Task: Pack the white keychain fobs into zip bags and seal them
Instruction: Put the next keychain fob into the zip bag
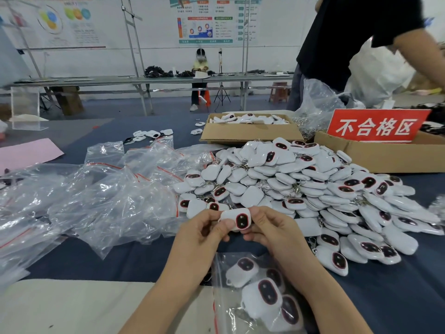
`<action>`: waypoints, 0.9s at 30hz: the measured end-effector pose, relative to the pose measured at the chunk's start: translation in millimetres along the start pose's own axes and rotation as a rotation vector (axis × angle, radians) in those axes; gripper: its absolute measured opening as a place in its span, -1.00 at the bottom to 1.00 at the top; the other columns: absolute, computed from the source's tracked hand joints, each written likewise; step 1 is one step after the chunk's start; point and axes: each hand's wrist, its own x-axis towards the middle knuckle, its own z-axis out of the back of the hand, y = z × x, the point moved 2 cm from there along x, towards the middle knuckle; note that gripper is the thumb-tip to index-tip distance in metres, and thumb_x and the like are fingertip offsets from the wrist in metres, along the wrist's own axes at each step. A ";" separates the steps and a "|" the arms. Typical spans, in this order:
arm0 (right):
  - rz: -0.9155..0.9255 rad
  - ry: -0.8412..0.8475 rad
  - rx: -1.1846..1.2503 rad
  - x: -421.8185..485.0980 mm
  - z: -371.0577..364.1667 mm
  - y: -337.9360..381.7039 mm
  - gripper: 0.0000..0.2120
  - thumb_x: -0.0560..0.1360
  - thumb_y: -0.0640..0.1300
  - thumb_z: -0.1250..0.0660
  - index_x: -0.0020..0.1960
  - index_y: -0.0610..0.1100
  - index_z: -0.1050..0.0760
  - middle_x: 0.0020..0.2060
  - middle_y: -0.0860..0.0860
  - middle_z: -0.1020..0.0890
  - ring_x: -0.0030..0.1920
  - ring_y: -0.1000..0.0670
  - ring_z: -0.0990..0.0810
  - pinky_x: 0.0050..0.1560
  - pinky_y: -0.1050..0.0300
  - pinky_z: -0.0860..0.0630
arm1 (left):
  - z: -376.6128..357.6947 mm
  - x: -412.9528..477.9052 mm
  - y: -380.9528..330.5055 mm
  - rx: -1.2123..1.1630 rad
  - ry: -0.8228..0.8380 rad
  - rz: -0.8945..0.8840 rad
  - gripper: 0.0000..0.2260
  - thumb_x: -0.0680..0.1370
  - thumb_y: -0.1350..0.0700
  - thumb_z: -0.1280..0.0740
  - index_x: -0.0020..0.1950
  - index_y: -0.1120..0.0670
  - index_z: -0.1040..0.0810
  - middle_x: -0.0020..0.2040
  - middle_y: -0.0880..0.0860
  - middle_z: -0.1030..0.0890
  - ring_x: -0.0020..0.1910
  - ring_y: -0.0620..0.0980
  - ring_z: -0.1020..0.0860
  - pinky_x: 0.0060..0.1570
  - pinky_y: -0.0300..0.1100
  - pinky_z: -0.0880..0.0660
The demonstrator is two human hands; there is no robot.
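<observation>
Both the left hand and right hand pinch one white fob above a filled zip bag on the near desk.

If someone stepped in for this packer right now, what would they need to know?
Left hand and right hand: both pinch one white fob, face up.
Filled zip bag lies nearest the person and holds several fobs; I cannot tell if it is sealed.
Fob pile is on the right, empty zip bags on the left.
Left to do: bag the held fob, work through the pile, seal each bag.
</observation>
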 end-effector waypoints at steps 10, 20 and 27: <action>0.121 0.043 -0.176 -2.6 -7.5 13.9 -0.69 0.44 0.11 -0.37 -0.06 -0.13 -0.66 -0.13 -0.02 -0.72 -0.15 0.07 -0.70 -0.13 0.29 -0.59 | 50.5 -38.1 -2.9 0.021 -0.116 0.115 -0.89 0.62 0.12 -0.34 0.05 -0.01 -0.66 -0.40 0.00 -0.58 -0.49 -0.10 -0.46 -0.49 -0.32 -0.39; 0.055 0.224 -0.797 -12.0 -11.4 15.9 -0.79 0.50 0.33 -0.25 0.02 0.30 -0.57 -0.08 0.35 -0.65 -0.04 0.35 -0.59 0.01 0.26 -0.55 | 54.6 -62.4 -5.3 0.149 0.185 0.271 -0.88 0.62 0.00 -0.35 0.04 -0.16 -0.68 -0.31 0.06 -0.66 -0.38 -0.03 -0.54 -0.40 -0.21 -0.43; -0.020 0.329 -0.820 -13.0 -18.7 11.0 -0.84 0.54 0.10 -0.39 0.11 0.16 -0.64 -0.08 0.19 -0.68 -0.05 0.22 -0.60 0.01 0.34 -0.53 | 51.4 -61.7 -16.6 0.060 0.218 0.284 -0.87 0.58 -0.05 -0.34 0.08 -0.24 -0.62 -0.26 0.17 -0.69 -0.39 0.07 -0.58 -0.39 -0.16 -0.49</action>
